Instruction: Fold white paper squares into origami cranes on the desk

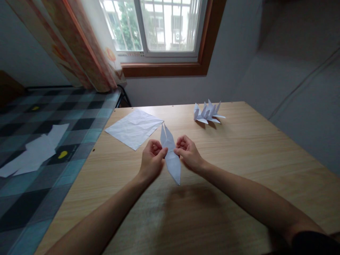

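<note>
Between my two hands is a folded white paper (172,161), long and narrow, with two pointed flaps at its far end and a single point at its near end. My left hand (153,156) pinches its left edge near the middle, thumb on top. Opposite, my right hand (189,151) grips the right edge between thumb and fingers. The paper is held above the wooden table (239,163), over a shadow. Just beyond my left hand lies a creased square sheet of white paper (134,127), flat on the table.
Several folded white paper pieces (208,113) with upright points stand in a cluster at the table's far right. To the left, white paper scraps (39,150) lie on a checked bedcover (23,202). A window (170,28) and a patterned curtain (77,42) are behind.
</note>
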A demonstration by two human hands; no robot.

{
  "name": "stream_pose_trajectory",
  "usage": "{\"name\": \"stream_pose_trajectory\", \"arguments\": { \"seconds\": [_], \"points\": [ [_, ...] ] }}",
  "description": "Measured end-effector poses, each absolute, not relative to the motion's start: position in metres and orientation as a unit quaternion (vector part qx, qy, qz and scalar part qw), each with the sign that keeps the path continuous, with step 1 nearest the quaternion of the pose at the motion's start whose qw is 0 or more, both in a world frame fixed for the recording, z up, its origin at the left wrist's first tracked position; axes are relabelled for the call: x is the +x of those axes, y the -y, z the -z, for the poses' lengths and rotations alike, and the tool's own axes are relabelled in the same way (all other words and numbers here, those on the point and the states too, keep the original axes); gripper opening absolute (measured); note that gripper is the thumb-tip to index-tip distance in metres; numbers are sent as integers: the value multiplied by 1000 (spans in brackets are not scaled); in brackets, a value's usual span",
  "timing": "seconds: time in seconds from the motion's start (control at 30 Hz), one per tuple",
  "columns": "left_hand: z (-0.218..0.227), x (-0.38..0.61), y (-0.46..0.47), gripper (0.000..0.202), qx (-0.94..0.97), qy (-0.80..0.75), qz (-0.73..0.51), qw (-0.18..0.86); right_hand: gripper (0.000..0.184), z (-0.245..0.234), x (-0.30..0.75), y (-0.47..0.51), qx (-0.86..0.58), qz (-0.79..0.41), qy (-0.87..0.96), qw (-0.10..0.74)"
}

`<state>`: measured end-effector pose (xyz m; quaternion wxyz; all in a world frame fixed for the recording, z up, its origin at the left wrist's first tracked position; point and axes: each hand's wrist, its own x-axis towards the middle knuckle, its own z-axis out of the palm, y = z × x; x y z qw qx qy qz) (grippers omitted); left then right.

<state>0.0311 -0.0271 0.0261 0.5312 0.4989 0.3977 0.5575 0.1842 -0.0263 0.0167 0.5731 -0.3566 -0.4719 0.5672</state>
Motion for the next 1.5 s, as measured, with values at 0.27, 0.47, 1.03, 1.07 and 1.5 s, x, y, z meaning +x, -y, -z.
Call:
{"name": "stream_pose_trajectory", "arguments": {
  "seconds": [0.27, 0.47, 1.03, 1.07, 1.5],
  "points": [
    [-18, 28, 21, 26, 524, -409, -529, 528, 25, -11, 187, 24, -361, -556, 517, 541],
    [-24, 23, 23, 23, 533, -416, -474, 564, 12, -10, 195, 18, -384, -525, 526, 548],
    [-27, 24, 24, 32, 518, -396, -471, 593, 23, -4, 202, 18, -360, -596, 485, 530],
    [-26, 24, 24, 29, 522, -402, -476, 583, 21, -4, 202, 19, -354, -599, 487, 528],
    [-18, 28, 23, 33, 526, -423, -531, 513, 44, -8, 191, 25, -364, -592, 461, 551]
  ]
}}
